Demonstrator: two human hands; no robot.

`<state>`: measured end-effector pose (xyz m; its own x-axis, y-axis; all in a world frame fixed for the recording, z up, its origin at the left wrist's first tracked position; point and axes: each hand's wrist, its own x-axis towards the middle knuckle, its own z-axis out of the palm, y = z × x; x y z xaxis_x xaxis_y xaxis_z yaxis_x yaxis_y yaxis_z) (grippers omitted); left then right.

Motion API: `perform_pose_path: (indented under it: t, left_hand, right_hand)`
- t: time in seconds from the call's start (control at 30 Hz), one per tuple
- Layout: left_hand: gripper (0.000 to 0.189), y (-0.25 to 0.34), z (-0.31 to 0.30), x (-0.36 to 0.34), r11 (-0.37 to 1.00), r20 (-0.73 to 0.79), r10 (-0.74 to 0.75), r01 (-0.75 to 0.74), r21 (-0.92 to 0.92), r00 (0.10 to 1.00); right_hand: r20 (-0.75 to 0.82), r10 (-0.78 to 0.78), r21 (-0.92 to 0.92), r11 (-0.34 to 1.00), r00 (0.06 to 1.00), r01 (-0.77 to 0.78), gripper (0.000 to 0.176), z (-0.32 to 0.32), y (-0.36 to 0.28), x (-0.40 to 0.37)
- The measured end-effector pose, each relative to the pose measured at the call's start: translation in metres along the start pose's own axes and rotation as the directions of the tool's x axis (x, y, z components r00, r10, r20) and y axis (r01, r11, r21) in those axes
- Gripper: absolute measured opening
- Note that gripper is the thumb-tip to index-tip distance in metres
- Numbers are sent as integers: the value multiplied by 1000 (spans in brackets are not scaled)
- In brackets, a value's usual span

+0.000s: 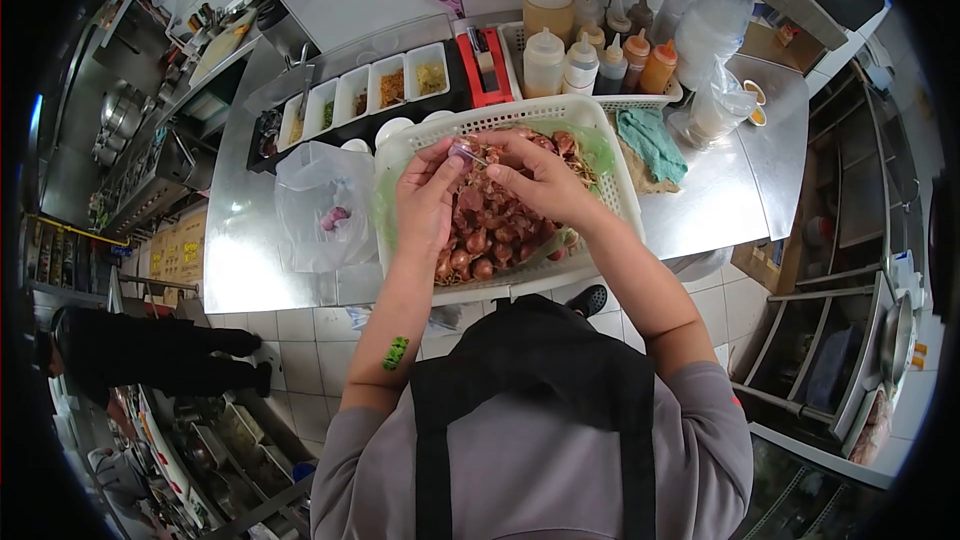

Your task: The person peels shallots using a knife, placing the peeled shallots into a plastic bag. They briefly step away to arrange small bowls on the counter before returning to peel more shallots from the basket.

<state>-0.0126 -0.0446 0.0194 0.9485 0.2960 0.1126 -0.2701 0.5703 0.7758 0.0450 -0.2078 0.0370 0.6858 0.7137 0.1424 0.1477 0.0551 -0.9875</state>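
My left hand (425, 190) pinches a purplish peeled-looking shallot (459, 150) between thumb and fingertips. Against it lies a thin metal blade (474, 156), apparently a small knife, with its other end in the curled fingers of my right hand (545, 180); its handle is hidden. Both hands are over a white plastic basket (626, 180) lined with a green bag (597, 145). Reddish-brown shallots (490, 240) and loose skins fill it. To its left, a clear plastic bag (305, 195) stands with a few purple shallots (335, 218) inside.
Behind the basket are white condiment trays (388, 83), a red tape dispenser (484, 65) and several squeeze bottles (543, 62). A green cloth (652, 145) lies to the right on the steel table (725, 195). A person in black (150, 348) is at the lower left.
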Motion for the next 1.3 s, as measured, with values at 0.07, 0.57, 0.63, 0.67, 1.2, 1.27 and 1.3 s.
perform_pose_path:
  t: [0.07, 0.57, 0.63, 0.67, 1.2, 1.27, 1.3]
  left_hand:
    - [21, -2, -1, 0, 1000, -9, 10, -10, 23, 1000]
    - [19, -6, -4, -1, 999, -22, -26, 27, 37, 999]
    - [21, -5, -3, 0, 999, -22, -31, 31, 22, 999]
    - [21, -4, -1, 0, 999, -21, -30, 31, 22, 999]
    - [25, 0, 1, 1, 1000, 46, -12, 12, -2, 999]
    - [25, 2, 3, 0, 1000, 42, -10, 9, 26, 999]
    - [26, 2, 4, -1, 999, 30, -8, 7, 49, 1000]
  right_hand:
    - [-67, -166, -76, 984, 984, 161, 37, 3, 5, 3]
    - [-130, -237, -330, 926, 963, 183, 27, 7, 2, 3]
    - [-146, -290, -270, 931, 946, 244, 27, 5, 10, 7]
    - [-165, -342, -212, 929, 925, 305, 26, 4, 13, 8]
    - [4, 116, 279, 954, 993, -113, 35, 3, -13, -3]
    - [8, 50, 179, 983, 999, -50, 31, 2, -8, -1]
    - [6, 50, 179, 983, 999, -51, 31, 2, -4, 1]
